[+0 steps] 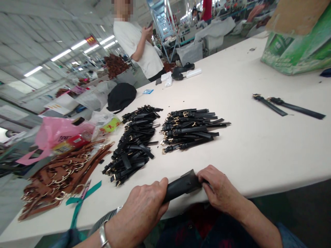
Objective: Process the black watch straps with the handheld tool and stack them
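My left hand point(144, 206) is wrapped round a black tube-shaped tool point(182, 186) with a wider, squared end, held over the table's near edge. At that end my right hand point(218, 187) pinches with thumb and fingers. Whatever lies between those fingertips is too hidden to make out. Beyond my hands lie two piles of short black buckled straps, a long left pile point(136, 141) and a smaller right pile point(191, 129). Their buckles look gold.
Brown straps with metal rings point(64, 175) lie at left beside a pink bag point(62, 134) and a green ribbon point(77, 206). A black cap point(121, 96) sits farther back. Two black straps point(297, 106) and a green box point(292, 51) are at right. A person point(139, 44) stands beyond.
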Tool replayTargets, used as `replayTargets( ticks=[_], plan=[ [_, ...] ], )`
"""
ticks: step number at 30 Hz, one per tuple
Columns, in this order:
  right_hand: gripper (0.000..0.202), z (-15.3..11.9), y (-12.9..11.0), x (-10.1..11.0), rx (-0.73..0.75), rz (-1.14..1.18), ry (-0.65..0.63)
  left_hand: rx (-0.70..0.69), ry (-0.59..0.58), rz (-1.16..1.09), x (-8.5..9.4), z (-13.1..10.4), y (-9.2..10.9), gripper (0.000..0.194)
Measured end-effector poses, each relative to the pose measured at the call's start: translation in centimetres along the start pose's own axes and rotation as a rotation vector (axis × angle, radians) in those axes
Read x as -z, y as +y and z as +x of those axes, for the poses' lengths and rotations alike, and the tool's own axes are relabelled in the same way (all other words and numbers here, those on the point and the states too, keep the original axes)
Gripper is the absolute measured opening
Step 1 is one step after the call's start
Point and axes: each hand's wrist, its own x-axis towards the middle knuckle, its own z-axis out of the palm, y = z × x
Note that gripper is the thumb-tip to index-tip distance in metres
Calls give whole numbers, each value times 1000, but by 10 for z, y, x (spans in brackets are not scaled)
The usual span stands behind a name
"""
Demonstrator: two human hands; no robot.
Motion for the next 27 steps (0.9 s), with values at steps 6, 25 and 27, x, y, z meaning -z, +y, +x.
replayTargets(
  ticks=[6, 25, 27],
  plan=[
    [19, -1, 1, 0, 11, -11, -3, 30, -46, 24, 4, -14, -14, 22],
    [19, 0, -1, -1, -27, -27, -25, 11, -50, 37, 11, -13, -8, 23],
    [19, 0, -1, -1, -28, -32, -29, 26, -70, 55, 15, -13, -5, 24]
  ],
)
